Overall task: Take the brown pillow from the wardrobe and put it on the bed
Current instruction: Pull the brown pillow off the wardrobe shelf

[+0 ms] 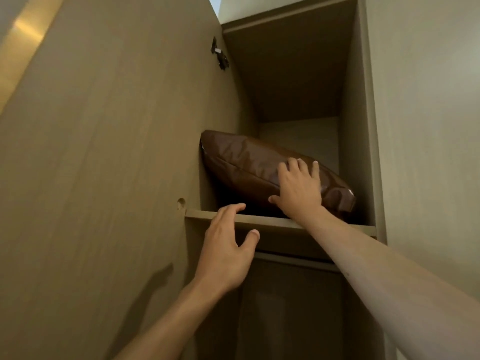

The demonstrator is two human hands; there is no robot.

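The brown pillow (249, 165) is lying tilted in the upper compartment of the wardrobe (358, 126), its high corner at about 10 o'clock leaning on the left wall and its low corner at about 4 o'clock resting on the shelf (270, 221). The right hand (298, 189) is pressing flat on the front of the pillow with the fingers spread wide and the thumb under the lower edge, not yet closing around it. The left hand (228, 252) is reaching up at about 7 o'clock from the pillow, open and holding nothing, with its fingertips at the front edge of the shelf, beside the open door (104, 152).
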